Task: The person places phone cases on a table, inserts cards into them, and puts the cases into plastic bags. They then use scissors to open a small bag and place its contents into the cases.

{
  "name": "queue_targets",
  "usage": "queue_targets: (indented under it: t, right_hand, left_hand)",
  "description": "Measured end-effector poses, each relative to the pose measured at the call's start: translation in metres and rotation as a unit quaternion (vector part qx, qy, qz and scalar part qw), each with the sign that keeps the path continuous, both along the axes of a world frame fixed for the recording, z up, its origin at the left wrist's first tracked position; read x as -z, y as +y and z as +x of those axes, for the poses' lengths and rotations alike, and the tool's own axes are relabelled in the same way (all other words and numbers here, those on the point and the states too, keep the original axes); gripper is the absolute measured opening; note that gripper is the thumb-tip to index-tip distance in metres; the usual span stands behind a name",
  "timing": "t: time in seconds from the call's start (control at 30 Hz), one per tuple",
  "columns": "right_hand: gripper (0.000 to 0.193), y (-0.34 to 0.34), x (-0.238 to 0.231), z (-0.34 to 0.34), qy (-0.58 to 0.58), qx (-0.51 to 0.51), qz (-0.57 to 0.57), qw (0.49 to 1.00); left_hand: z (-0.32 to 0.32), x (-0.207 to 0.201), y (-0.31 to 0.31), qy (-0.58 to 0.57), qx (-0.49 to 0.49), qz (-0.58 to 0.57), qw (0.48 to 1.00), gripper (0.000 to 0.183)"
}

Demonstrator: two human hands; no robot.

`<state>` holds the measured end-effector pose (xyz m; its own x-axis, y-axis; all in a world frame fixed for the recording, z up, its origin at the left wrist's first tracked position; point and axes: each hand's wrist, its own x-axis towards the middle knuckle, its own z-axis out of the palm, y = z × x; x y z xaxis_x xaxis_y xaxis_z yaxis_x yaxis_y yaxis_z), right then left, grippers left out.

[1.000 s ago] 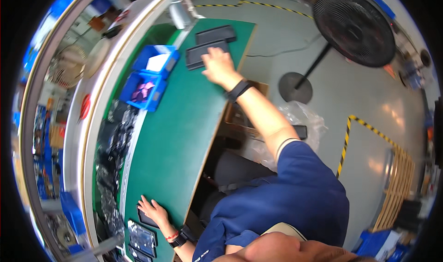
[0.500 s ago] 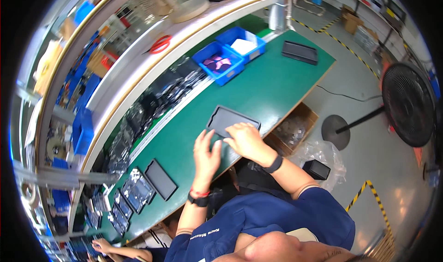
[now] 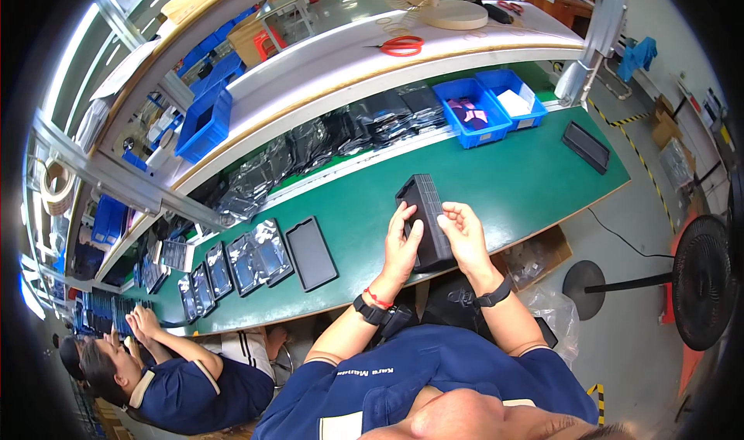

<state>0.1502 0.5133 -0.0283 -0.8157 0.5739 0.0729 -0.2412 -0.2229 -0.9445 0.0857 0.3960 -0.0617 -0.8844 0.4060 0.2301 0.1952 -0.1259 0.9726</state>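
A black rectangular plastic tray [image 3: 434, 219] is tipped up on its long side near the table's front edge. Its thick, lined side suggests several trays nested together, though I cannot tell for sure. My left hand [image 3: 401, 246] grips it from the left, fingers over the hollow face and thumb toward me. On the ribbed right side, my right hand [image 3: 466, 237] has its fingertips and thumb pressed to it. Left of my hands, another black tray [image 3: 311, 254] lies flat with nothing in it. Beside that are trays holding shiny film-wrapped flat pieces [image 3: 260, 258].
Blue bins [image 3: 474, 122] stand at the back of the green table [image 3: 364, 207], beside a row of plastic-wrapped pieces [image 3: 341, 134]. One black tray [image 3: 587, 147] lies far right. Red-handled scissors [image 3: 401, 46] rest on the shelf. A fan [image 3: 701, 281] stands right; a co-worker [image 3: 186, 378] sits left.
The black tray, flat on the table before, is now raised on its side between my hands. My hands have closed on it from both sides. The view has turned left, showing the co-worker.
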Motion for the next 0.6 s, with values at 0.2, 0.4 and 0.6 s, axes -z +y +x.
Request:
queue_targets:
  t: [0.2,0.4,0.6]
  right_hand:
    - [0.011,-0.005,-0.020,-0.005,-0.054,-0.108,0.014,0.993]
    - [0.021,-0.014,-0.020,-0.011,-0.111,-0.108,0.125,0.980]
    - [0.019,-0.014,-0.016,-0.011,-0.079,-0.136,0.087,0.984]
  left_hand:
    - [-0.003,-0.014,-0.010,0.000,-0.025,0.061,0.998,0.017]
    - [-0.002,-0.041,-0.029,-0.003,-0.017,-0.091,0.996,0.019]
    - [0.000,-0.053,-0.037,-0.012,-0.046,-0.069,0.996,0.020]
